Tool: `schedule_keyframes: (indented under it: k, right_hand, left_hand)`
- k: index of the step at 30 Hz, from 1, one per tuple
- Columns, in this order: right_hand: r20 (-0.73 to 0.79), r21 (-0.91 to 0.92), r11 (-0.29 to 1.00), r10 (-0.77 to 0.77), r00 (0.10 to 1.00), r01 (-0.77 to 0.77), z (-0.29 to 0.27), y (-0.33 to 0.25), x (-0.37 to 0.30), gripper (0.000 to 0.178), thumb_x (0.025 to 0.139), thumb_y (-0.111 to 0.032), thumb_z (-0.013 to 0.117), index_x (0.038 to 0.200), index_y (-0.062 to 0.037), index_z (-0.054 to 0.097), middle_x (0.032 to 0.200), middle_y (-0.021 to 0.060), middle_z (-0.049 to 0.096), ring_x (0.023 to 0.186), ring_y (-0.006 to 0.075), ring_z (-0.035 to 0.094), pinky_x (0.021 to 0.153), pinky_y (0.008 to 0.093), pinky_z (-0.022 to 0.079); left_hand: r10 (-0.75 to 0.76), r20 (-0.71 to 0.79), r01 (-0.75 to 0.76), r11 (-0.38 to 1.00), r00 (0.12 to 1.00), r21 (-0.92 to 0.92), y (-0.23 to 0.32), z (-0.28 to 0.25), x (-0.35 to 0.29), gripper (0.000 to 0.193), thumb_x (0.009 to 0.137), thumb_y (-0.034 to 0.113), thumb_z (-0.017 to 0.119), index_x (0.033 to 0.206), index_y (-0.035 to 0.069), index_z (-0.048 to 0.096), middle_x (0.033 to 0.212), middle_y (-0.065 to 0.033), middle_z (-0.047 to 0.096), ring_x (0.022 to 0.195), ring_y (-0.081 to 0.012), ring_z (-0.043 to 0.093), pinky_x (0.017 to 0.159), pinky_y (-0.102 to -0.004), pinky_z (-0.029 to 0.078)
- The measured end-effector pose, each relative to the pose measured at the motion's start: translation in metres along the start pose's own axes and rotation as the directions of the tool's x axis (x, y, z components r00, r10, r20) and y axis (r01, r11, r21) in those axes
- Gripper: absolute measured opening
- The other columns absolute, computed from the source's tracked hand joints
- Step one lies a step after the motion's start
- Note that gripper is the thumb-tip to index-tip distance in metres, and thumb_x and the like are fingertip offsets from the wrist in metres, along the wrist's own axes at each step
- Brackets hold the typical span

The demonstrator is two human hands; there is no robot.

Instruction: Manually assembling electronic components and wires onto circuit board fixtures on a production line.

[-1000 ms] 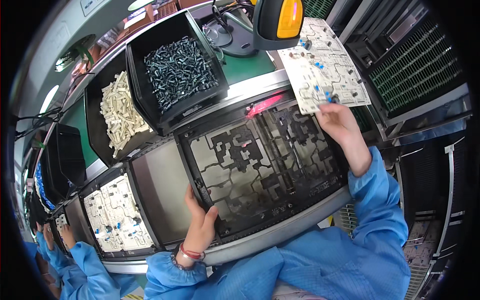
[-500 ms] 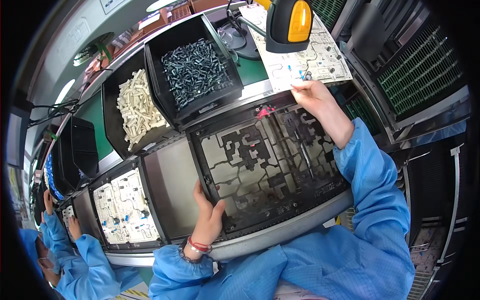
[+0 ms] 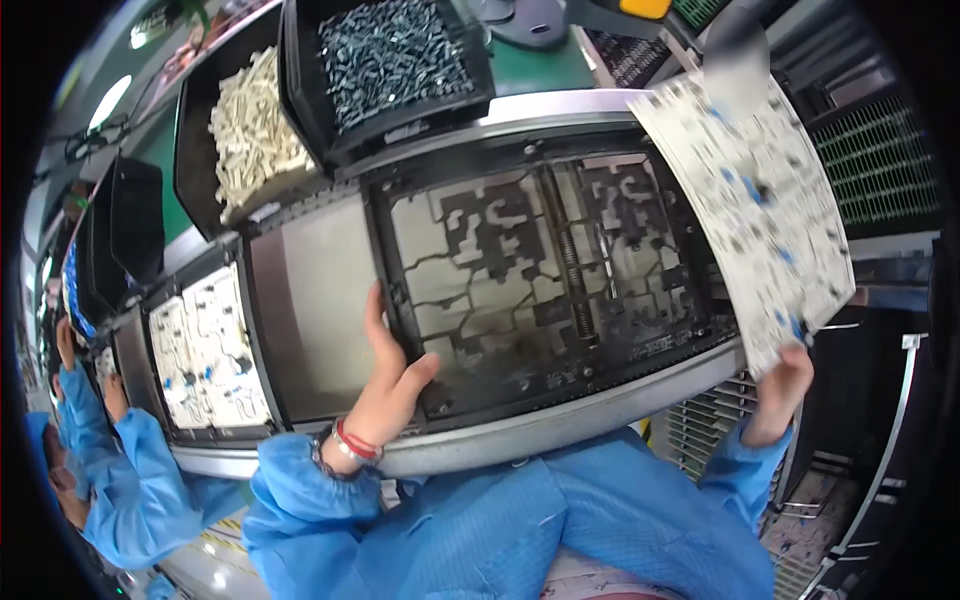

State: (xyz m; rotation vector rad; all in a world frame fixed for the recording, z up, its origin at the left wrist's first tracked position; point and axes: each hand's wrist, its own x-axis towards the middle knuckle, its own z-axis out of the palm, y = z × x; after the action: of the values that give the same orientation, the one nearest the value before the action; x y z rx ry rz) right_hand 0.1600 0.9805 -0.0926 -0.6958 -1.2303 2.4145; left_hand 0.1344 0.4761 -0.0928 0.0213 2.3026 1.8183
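Observation:
My right hand (image 3: 783,388) is closed on the near corner of a white circuit board (image 3: 770,215), pinching its edge. The board tilts off the right end of the line, its face dotted with blue and dark parts. My left hand (image 3: 385,385) rests at the left rail of a black fixture frame (image 3: 500,405), thumb and forefinger stretched apart. Branching dark ribs, pale recesses and a long coil spring (image 3: 573,265) show in the frame. Left of it lies a bare metal plate (image 3: 315,300).
Beyond the line stand black bins of dark small parts (image 3: 390,65) and cream pieces (image 3: 255,140). Another white board (image 3: 208,350) lies in a frame at left, near a co-worker in a blue sleeve (image 3: 150,470). Green-slatted racks (image 3: 880,160) stand at right.
My right hand has brought the white board from beneath the yellow-and-black scanner toward me and right, tilting it. My left hand stays at the frame's left rail. The view has shifted.

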Motion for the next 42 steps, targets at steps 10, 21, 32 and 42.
schedule_keyframes:
  k: [10, 21, 32, 42]
  right_hand:
    - [0.409, -0.144, 0.989, 0.031, 0.912, 0.032, 0.05, -0.007, -0.009, 0.042, 0.087, -0.013, 0.047, 0.126, 0.0041, 0.05, 0.124, 0.0171, 0.057, 0.114, 0.0274, 0.055, 0.099, 0.0393, 0.043]
    - [0.313, -0.291, 0.956, 0.129, 0.941, -0.034, 0.091, 0.03, 0.042, 0.034, 0.087, -0.009, 0.053, 0.119, 0.0038, 0.053, 0.115, 0.0134, 0.062, 0.106, 0.0249, 0.06, 0.094, 0.0358, 0.045]
    - [0.159, -0.503, 0.859, -0.011, 0.987, 0.09, 0.11, 0.055, 0.024, 0.035, 0.089, -0.007, 0.048, 0.12, 0.0087, 0.053, 0.113, 0.0151, 0.062, 0.102, 0.0204, 0.061, 0.092, 0.0298, 0.045]
    - [0.362, -0.442, 0.887, 0.037, 0.931, 0.137, 0.117, 0.061, 0.013, 0.033, 0.092, -0.008, 0.045, 0.12, 0.0096, 0.053, 0.111, 0.0146, 0.063, 0.098, 0.0181, 0.063, 0.088, 0.0263, 0.046]
  left_hand:
    - [0.162, -0.038, -0.158, 0.982, 0.986, 0.101, -0.01, 0.018, 0.008, 0.092, 0.083, 0.015, 0.059, 0.145, -0.004, -0.006, 0.151, -0.0255, 0.0, 0.142, -0.0355, 0.002, 0.115, -0.0412, 0.005]
    - [0.25, -0.125, -0.231, 0.962, 0.96, 0.147, -0.003, 0.003, 0.007, 0.091, 0.08, 0.017, 0.062, 0.144, -0.006, 0.002, 0.151, -0.0283, 0.001, 0.142, -0.0403, 0.002, 0.114, -0.046, 0.004]
    - [0.268, -0.077, -0.253, 0.954, 0.96, 0.162, -0.001, 0.002, 0.008, 0.095, 0.075, 0.015, 0.065, 0.144, -0.005, 0.003, 0.15, -0.0297, -0.001, 0.141, -0.0428, 0.001, 0.113, -0.0483, 0.004]
    - [0.272, -0.061, -0.25, 0.937, 0.96, 0.243, 0.003, 0.007, 0.011, 0.095, 0.074, 0.013, 0.065, 0.143, -0.006, 0.003, 0.149, -0.0305, -0.001, 0.141, -0.044, 0.001, 0.113, -0.049, 0.004]
